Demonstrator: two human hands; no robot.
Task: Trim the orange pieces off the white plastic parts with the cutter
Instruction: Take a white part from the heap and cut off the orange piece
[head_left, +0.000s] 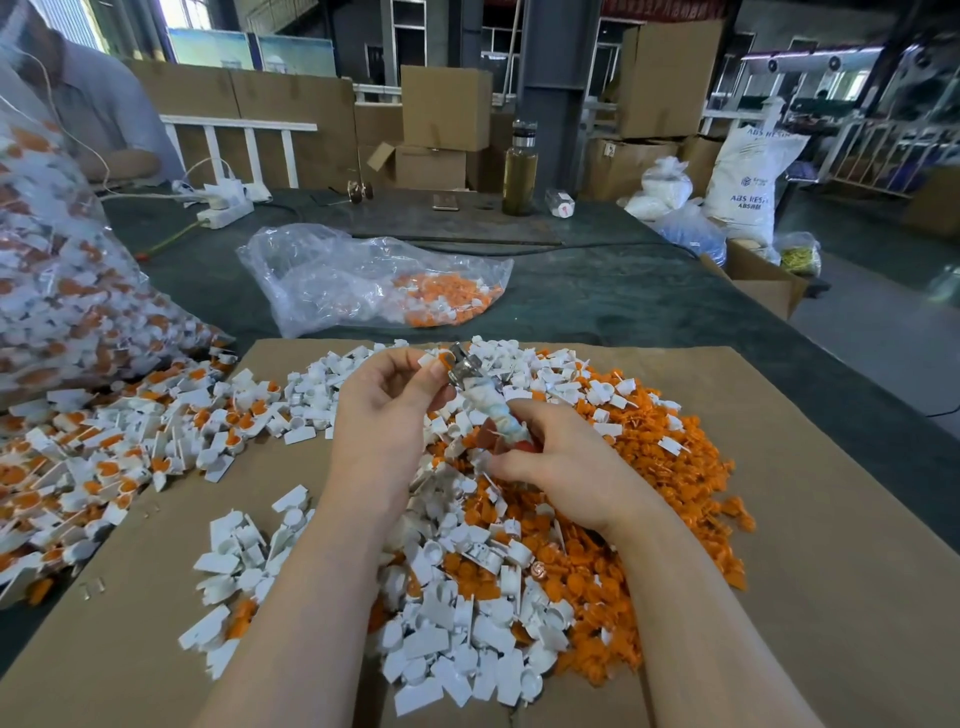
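Part (435, 359), white with an orange piece, sits pinched in your left hand (387, 400) above the pile, at the cutter (480, 392) blades; your right hand (550, 452) grips the handles. You look mid-trim: next, squeeze to snip the orange off cleanly.

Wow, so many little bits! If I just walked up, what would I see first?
First the big heap of orange pieces and white plastic parts spread over the brown cardboard. Right above its middle, the left hand pinches one part against the cutter, which the right hand grips.
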